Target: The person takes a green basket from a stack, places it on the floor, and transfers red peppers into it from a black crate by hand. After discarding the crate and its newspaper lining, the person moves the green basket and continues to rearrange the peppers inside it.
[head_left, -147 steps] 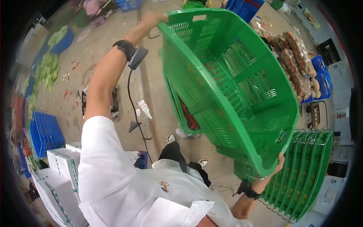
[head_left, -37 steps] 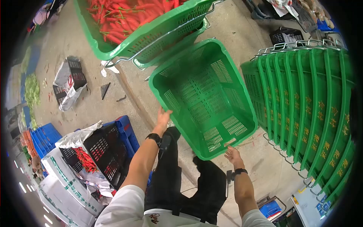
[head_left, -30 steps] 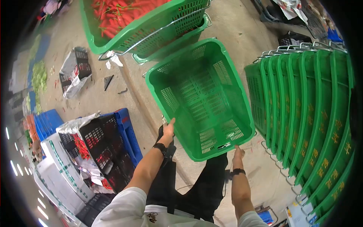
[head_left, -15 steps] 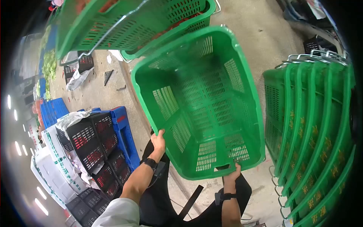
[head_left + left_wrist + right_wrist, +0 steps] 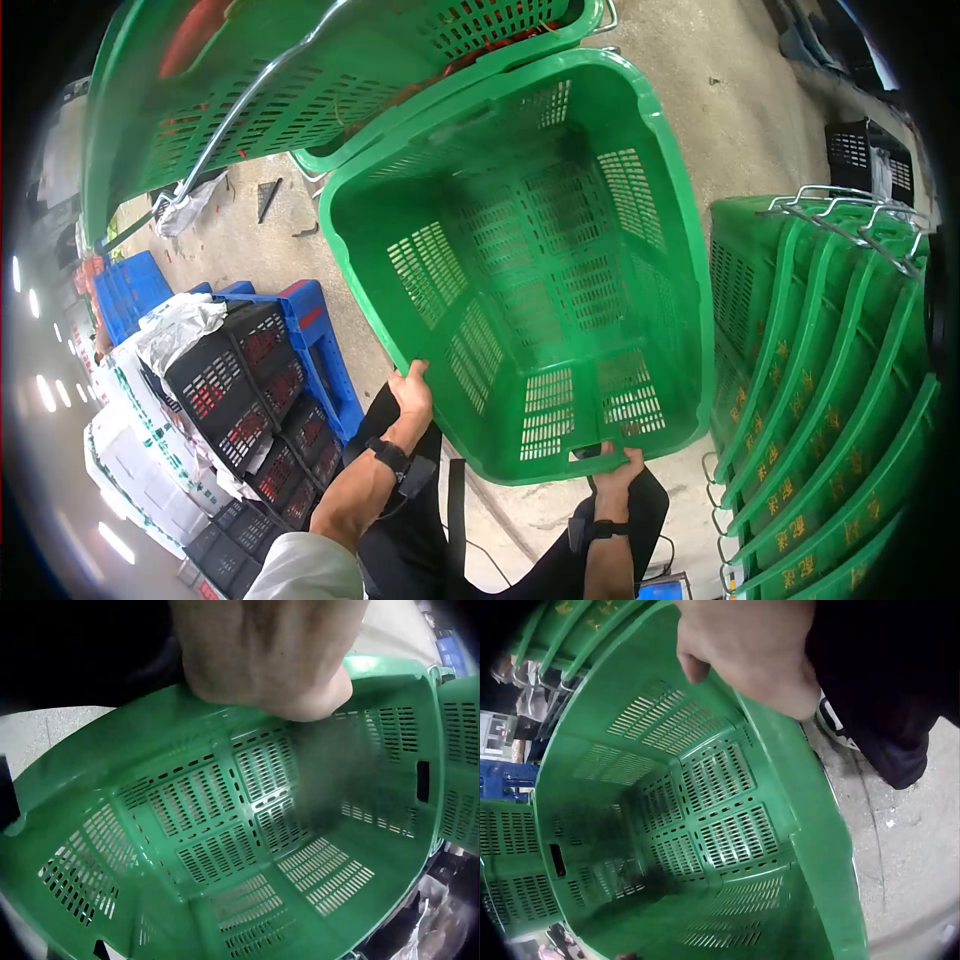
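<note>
A green slotted plastic basket (image 5: 560,270) stands between my two hands, its bare slotted bottom showing. My left hand (image 5: 410,405) grips the left rim, thumb on the inner side. The same hand (image 5: 262,660) covers part of the rim in the left wrist view, its fingertips mostly hidden. At the near end my right hand (image 5: 617,478) holds the rim beside the handle slot. In the right wrist view that hand (image 5: 750,652) lies over the rim with the thumb pointing inward. The far end of the basket meets another green basket.
A green basket with red chili peppers (image 5: 195,35) stands stacked at the upper left. Nested green baskets (image 5: 800,400) with wire handles line the right. Black crates (image 5: 235,380), a blue pallet (image 5: 318,345) and white boxes (image 5: 150,440) stand on the left.
Both hands held the basket high and tilted; it has come down in front of the legs. In the last second it appears larger and closer to the pepper basket. Both hands now grip its rim.
</note>
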{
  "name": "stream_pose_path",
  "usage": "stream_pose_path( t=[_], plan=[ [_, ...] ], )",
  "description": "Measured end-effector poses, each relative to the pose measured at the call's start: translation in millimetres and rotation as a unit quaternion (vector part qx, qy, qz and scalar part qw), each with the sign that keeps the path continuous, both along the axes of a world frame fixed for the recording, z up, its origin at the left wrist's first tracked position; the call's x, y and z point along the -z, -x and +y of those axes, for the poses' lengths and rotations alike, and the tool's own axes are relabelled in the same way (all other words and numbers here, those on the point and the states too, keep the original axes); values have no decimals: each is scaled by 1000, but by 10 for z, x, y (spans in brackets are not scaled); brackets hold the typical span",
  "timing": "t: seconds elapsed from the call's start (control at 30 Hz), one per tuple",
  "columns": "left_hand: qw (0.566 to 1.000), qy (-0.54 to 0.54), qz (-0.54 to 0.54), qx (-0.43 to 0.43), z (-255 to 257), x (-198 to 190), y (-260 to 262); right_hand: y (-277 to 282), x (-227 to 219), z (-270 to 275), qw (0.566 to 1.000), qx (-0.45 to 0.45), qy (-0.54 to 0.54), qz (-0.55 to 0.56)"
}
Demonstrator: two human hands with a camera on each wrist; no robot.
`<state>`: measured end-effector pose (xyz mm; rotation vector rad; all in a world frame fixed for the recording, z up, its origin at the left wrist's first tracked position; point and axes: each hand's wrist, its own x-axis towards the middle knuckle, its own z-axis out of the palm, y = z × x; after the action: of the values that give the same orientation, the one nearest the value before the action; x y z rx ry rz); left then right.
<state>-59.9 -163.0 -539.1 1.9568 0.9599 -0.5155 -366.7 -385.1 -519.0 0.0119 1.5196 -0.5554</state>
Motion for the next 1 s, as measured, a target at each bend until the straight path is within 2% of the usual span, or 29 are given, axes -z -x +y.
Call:
stream_pose_path(
  t=[0.1,0.17,0.3,0.5,0.57,0.67,0.93,1.0],
  plan=[
    [1000,1,-20,2,-65,-39,-107,-91,18,-55,1000,4,-30,1],
    [1000,-6,14,-17,-73,-57,-145,-130,-63,-106,1000,9,-28,-3],
    [999,30,-14,-12,-16,-8,-182,-168,-9,-62,999,7,1,-52],
    [1000,7,10,-10,-17,-60,-225,-241,-91,-81,999,18,-3,-38],
    [998,51,1,-27,25,-16,-213,-291,-60,-123,999,23,2,-33],
    [998,51,19,-36,-70,-143,-296,-261,-89,-91,999,30,-7,-29],
    [998,30,5,-47,-223,-330,-962,-865,-230,-180,999,-2,-16,-50],
    [997,-14,-3,79,-173,-302,-1185,-964,-94,-134,997,14,-25,-68]
  ],
)
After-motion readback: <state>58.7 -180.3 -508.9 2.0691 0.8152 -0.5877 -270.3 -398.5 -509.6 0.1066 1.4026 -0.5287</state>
